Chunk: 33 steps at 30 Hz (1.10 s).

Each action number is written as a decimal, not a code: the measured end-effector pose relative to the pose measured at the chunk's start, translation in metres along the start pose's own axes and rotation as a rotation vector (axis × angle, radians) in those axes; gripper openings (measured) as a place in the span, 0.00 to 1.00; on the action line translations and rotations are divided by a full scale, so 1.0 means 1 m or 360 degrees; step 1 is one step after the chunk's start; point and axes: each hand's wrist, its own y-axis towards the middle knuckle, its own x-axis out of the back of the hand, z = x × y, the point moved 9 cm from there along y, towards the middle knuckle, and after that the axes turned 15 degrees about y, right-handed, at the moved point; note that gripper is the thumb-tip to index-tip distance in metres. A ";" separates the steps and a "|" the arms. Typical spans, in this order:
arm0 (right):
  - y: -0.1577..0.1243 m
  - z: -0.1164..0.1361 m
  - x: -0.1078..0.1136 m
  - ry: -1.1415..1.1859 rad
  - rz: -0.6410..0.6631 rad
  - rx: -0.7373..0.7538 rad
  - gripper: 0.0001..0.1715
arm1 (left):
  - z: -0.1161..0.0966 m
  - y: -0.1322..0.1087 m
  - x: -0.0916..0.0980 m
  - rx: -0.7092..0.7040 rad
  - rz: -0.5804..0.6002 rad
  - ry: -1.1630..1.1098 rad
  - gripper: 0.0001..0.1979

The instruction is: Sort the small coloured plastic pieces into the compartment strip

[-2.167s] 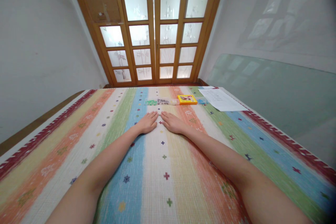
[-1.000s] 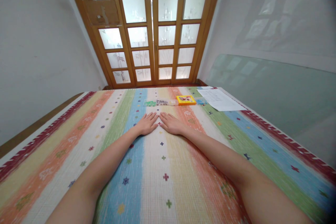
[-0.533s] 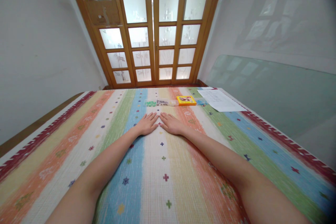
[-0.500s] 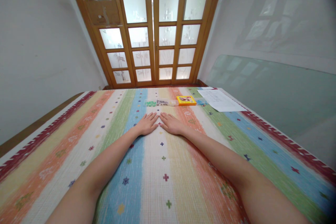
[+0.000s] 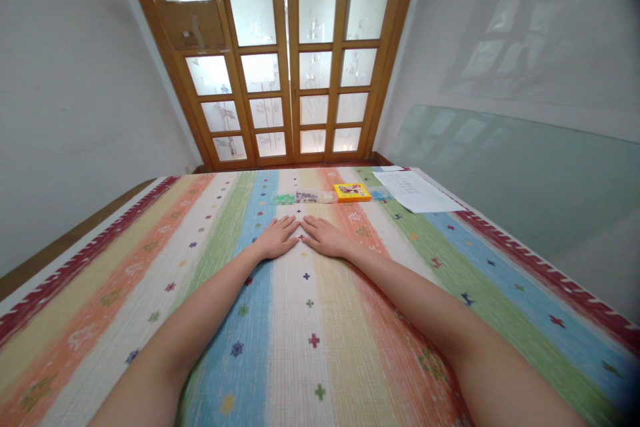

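My left hand (image 5: 277, 237) lies flat, palm down, on the striped tablecloth (image 5: 295, 320), fingers stretched out and holding nothing. Beside it my right hand (image 5: 323, 236) rests the same way, its fingertips close to those of the left. Just beyond the hands is a row of clear plastic packs: one with green pieces (image 5: 286, 199), one with dark pieces (image 5: 306, 197) and one with blue pieces (image 5: 381, 195). A yellow box (image 5: 353, 193) with a printed picture sits in that row, ahead of my right hand and apart from it.
A white sheet of paper (image 5: 417, 191) with print lies at the far right of the table. Past the far edge stand wooden doors (image 5: 290, 73) with frosted panes. A pale glass-like panel (image 5: 500, 173) leans along the right wall.
The view has shifted very slightly, so everything sits a little further left. Both hands stay in place on the cloth, and the objects have not moved.
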 end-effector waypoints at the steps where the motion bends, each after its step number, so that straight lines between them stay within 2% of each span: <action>1: 0.000 0.002 0.004 0.0016 -0.0026 0.0032 0.39 | 0.002 0.000 0.001 0.0016 -0.0031 -0.0007 0.34; 4: -0.001 0.000 0.017 0.0080 -0.0127 0.0057 0.31 | 0.014 0.001 0.006 0.0118 -0.0164 -0.0022 0.31; 7: -0.001 -0.023 0.039 0.0066 -0.0331 -0.0078 0.27 | 0.038 0.002 0.010 0.0310 -0.0305 -0.0059 0.29; 13: -0.019 -0.114 0.104 -0.0142 -0.0869 -0.0659 0.29 | 0.096 0.007 0.008 0.0781 -0.0479 -0.0235 0.28; 17: -0.049 -0.172 0.144 -0.0312 -0.1105 -0.1062 0.31 | 0.113 0.018 0.005 0.0860 -0.0487 -0.0231 0.30; 21: -0.067 -0.213 0.165 -0.0424 -0.1040 -0.1221 0.31 | 0.114 0.035 0.000 0.0772 -0.0410 -0.0131 0.33; 26: -0.063 -0.253 0.166 -0.0357 -0.0741 -0.1307 0.36 | 0.114 0.050 -0.005 0.0686 -0.0333 -0.0069 0.34; 29: -0.061 -0.265 0.162 -0.0332 -0.0629 -0.1356 0.38 | 0.117 0.054 -0.006 0.0668 -0.0283 -0.0044 0.34; 33: -0.064 -0.271 0.160 -0.0338 -0.0621 -0.1421 0.40 | 0.118 0.056 -0.007 0.0650 -0.0272 -0.0036 0.34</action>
